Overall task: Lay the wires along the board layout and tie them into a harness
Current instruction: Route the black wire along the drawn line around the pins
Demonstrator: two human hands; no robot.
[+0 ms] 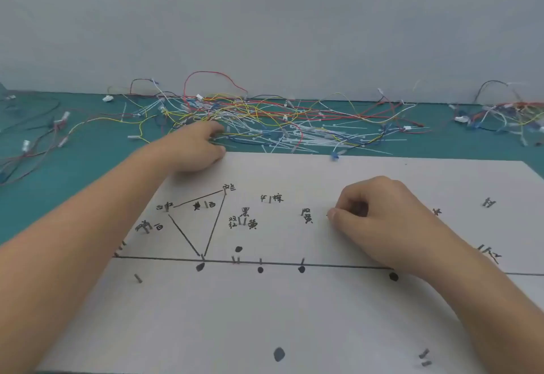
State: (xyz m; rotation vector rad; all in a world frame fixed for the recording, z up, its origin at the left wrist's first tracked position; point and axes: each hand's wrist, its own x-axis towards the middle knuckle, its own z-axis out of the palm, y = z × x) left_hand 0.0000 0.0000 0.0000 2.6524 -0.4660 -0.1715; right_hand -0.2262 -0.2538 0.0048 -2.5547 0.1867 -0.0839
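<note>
- Wires [265, 117] in red, yellow, white, blue and black lie in a loose tangle on the green table [73, 167], just beyond the far edge of the board [294, 314]; none is laid on the board.
- White cable ties [323, 138] are scattered among and under the tangle, near the board's far edge.
- Left hand [197, 146] reaches across the board's far left corner into the near edge of the tangle. Its forefinger points into the wires and the thumb lies beside the board's edge; whether it holds a wire cannot be told.
- Right hand [379, 217] rests on the board right of the middle, fingers curled under, thumb tip pressed against the forefinger. Whether anything is pinched between them is too small to tell.
- The board is pale and flat, drawn with a long black line [338, 264] across it and a triangle [215, 223] rising from that line on the left.
- Short metal pins [137, 278] stand along the line and at the triangle's corners, with black dots [279, 354] and handwritten labels [278, 197] beside them.
- Smaller wire bundles [506, 111] lie on the table at the far right and at the far left.
- A plain grey wall [265, 20] stands behind the table.
</note>
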